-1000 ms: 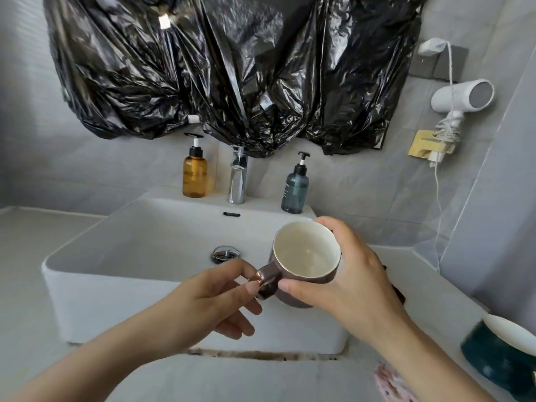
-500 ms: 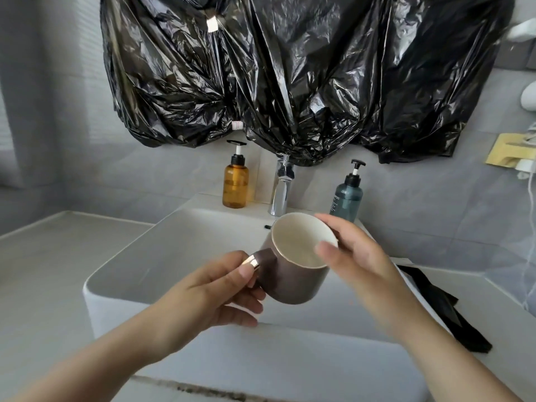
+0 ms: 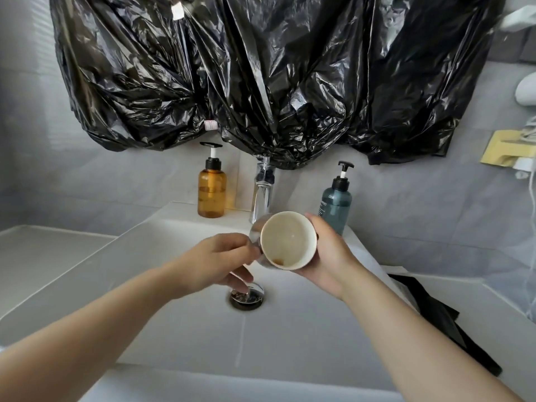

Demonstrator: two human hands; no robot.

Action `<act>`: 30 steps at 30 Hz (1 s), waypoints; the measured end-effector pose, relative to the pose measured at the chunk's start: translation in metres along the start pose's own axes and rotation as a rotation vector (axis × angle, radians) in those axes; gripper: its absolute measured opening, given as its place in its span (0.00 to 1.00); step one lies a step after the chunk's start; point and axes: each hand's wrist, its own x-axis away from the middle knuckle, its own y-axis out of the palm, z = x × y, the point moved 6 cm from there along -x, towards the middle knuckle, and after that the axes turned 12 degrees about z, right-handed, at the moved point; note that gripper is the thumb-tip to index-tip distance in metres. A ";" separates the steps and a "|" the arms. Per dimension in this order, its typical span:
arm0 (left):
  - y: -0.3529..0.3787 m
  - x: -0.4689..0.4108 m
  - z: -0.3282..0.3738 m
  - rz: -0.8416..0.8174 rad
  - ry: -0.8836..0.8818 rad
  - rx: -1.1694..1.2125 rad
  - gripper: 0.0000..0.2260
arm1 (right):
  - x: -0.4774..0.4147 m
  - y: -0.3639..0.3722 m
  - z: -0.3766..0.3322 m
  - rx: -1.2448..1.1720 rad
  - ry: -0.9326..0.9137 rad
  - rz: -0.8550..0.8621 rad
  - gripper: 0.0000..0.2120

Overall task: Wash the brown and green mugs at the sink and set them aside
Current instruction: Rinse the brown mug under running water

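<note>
Reader: Hands first, please. What are they doing?

Describer: Both reach forward from the bottom of the view and meet on a brown mug (image 3: 287, 242). The right hand (image 3: 327, 256) cups the mug's body from the right, palm against its side and fingers wrapped round behind it. The left hand (image 3: 220, 262) is closed at the mug's left side, thumb and fingers curled together where they meet it. The handle is hidden under those fingers, so I cannot tell exactly how it is gripped.

Reader: Where is the mug?

Describer: It is held in the air over the white sink (image 3: 174, 329), towards the back of the basin and just in front of the chrome tap (image 3: 262, 195). It is tipped so that its mouth faces the viewer. The inside is cream, with a small brown stain near the lower rim. The round metal drain (image 3: 247, 295) lies below it, partly covered by the left hand's fingers.

Reader: What else is around?

Describer: On the sink's back ledge, an amber pump bottle (image 3: 211, 190) stands left of the tap. A blue-grey pump bottle (image 3: 336, 204) stands right of it, just behind the right hand. Crumpled black plastic sheeting (image 3: 261, 76) hangs on the grey wall (image 3: 116, 175) above. A black cloth (image 3: 435, 314) lies on the counter (image 3: 478, 294) to the right of the sink.
</note>
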 end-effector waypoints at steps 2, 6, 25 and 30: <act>0.001 -0.004 -0.006 0.035 0.087 -0.088 0.10 | -0.006 -0.003 0.008 0.061 -0.015 0.001 0.16; -0.005 -0.004 -0.011 0.069 0.264 -0.251 0.10 | -0.007 -0.009 0.018 0.269 -0.054 -0.002 0.21; -0.022 -0.011 -0.001 0.282 0.477 -0.384 0.03 | -0.006 -0.005 0.004 0.251 -0.478 -0.030 0.24; -0.025 -0.011 -0.001 0.337 0.466 -0.338 0.09 | 0.000 -0.008 -0.003 0.222 -0.549 0.000 0.15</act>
